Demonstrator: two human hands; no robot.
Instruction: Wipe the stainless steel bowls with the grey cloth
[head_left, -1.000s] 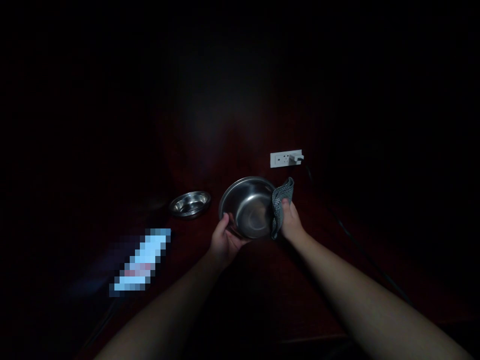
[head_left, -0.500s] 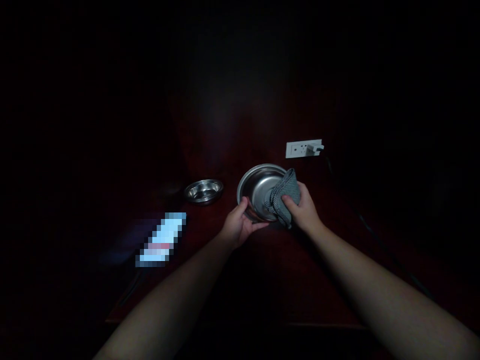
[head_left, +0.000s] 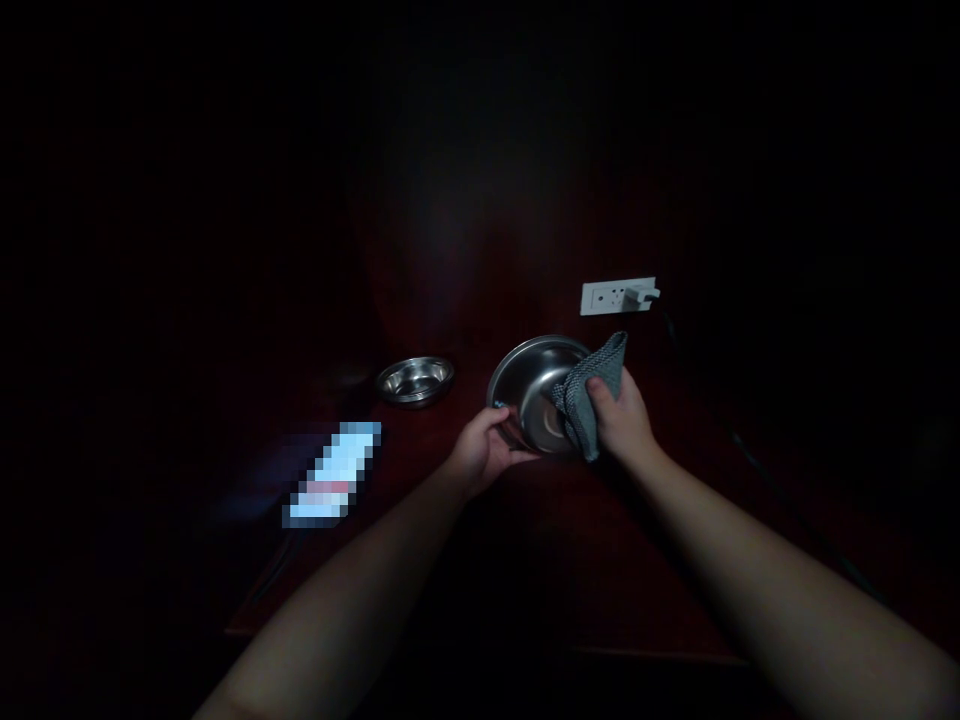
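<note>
A shiny steel bowl (head_left: 531,395) is tilted so that its inside faces me. My left hand (head_left: 482,452) grips its lower left rim, thumb on the inner side and fingers underneath. In my right hand (head_left: 628,415) is a folded grey-green cloth (head_left: 589,398), pinched under the thumb. The cloth lies against the right side of the bowl and covers part of its inside and rim. Most of the right fingers are hidden behind the cloth.
Further left on the dark red table (head_left: 435,560) stand smaller steel bowls (head_left: 415,382), apparently stacked. A lit, blurred-out phone screen (head_left: 337,475) is nearer on the left. A white wall socket (head_left: 617,297) holds a plug, its cable (head_left: 772,500) running down the right.
The whole scene has shifted slightly rightward in view. The bowl has turned a little in my left hand, and the cloth has moved right along it.
</note>
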